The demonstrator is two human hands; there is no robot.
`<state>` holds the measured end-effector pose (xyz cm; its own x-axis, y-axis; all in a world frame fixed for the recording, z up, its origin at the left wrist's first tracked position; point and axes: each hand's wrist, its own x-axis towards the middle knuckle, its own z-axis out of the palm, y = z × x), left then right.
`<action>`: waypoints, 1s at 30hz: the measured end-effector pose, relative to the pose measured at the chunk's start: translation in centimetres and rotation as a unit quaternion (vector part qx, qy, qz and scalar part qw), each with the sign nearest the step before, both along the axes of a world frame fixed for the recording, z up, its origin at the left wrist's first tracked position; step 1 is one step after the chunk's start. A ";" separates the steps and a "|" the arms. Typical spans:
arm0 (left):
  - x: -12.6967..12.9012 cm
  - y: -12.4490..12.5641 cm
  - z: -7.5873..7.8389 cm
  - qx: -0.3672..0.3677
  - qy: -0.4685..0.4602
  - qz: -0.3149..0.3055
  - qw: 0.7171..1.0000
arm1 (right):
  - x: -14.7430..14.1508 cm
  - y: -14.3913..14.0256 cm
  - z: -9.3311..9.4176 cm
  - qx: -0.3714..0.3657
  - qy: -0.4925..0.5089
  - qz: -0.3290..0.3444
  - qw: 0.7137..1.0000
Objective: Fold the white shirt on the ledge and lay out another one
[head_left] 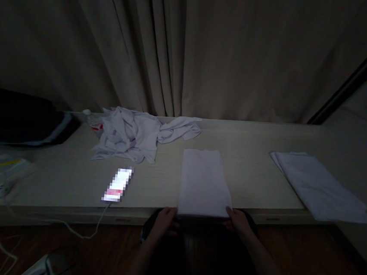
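Folding step, by the look of it. Folded white cloth (204, 182) lies flat at near edge of table (257, 140). Left hand (164, 224) pinches its near left corner, right hand (238, 220) pinches near right corner; fingers closed on cloth edge. Next move likely needs both hands lifting evenly so fold stays neat. Crumpled pile (135, 135) waits further back on left, well apart. Finished stack (318, 185) sits far right. Lit phone (118, 185) near cloth, cable trailing off. No boxes or baskets in view.

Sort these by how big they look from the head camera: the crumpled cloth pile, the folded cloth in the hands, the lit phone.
1. Crumpled cloth pile
2. Folded cloth, held by both hands; somewhat smaller, but it lies nearer the camera, so unsure
3. Lit phone, clearly smallest
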<state>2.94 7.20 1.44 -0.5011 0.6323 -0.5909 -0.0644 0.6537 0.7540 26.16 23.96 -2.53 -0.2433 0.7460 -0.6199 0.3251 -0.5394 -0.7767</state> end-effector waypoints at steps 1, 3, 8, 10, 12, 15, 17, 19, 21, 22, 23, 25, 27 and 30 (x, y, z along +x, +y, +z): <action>0.1 0.1 -0.1 0.009 -0.020 0.022 1.000 | 0.0 0.0 -0.1 0.000 0.000 0.000 1.000; 0.4 0.4 -0.5 0.024 -0.045 0.063 0.997 | -0.1 0.0 -0.1 0.000 -0.001 0.000 1.000; 0.6 0.9 -1.9 0.052 -0.060 0.125 0.989 | 0.1 0.2 0.0 0.004 -0.009 -0.010 1.000; 0.6 0.9 -2.3 0.058 -0.065 0.136 0.987 | 0.3 0.3 0.1 0.005 -0.013 -0.014 1.000; 0.6 0.8 -2.6 0.063 -0.076 0.144 0.985 | 0.5 0.5 0.2 0.004 -0.016 -0.014 1.000; 0.6 0.8 -2.8 0.068 -0.102 0.140 0.983 | 0.7 0.8 0.3 -0.001 -0.018 -0.013 1.000; 0.6 0.7 -3.0 0.068 -0.122 0.130 0.982 | 0.8 0.8 0.3 -0.012 -0.008 -0.015 1.000; 0.7 0.6 -3.2 0.068 -0.137 0.121 0.981 | 0.7 0.6 0.2 -0.019 0.008 -0.024 0.999; 1.0 0.4 -3.6 0.068 -0.147 0.118 0.980 | 0.6 0.3 0.1 -0.013 0.012 -0.034 0.999; 1.2 0.4 -3.8 0.071 -0.150 0.119 0.979 | 0.6 0.2 0.1 -0.007 0.008 -0.036 0.999; 1.5 0.3 -4.1 0.075 -0.151 0.120 0.978 | 0.5 0.1 0.1 -0.002 0.004 -0.036 0.999; 2.3 0.3 -4.7 0.084 -0.148 0.124 0.978 | 0.5 -0.1 0.1 0.005 0.000 -0.032 0.999; 3.3 0.3 -5.4 0.092 -0.138 0.124 0.978 | 0.5 -0.1 0.0 0.013 -0.002 -0.028 1.000; 4.6 0.3 -6.0 0.090 -0.115 0.115 0.983 | 0.6 -0.1 -0.2 0.024 -0.011 -0.022 0.999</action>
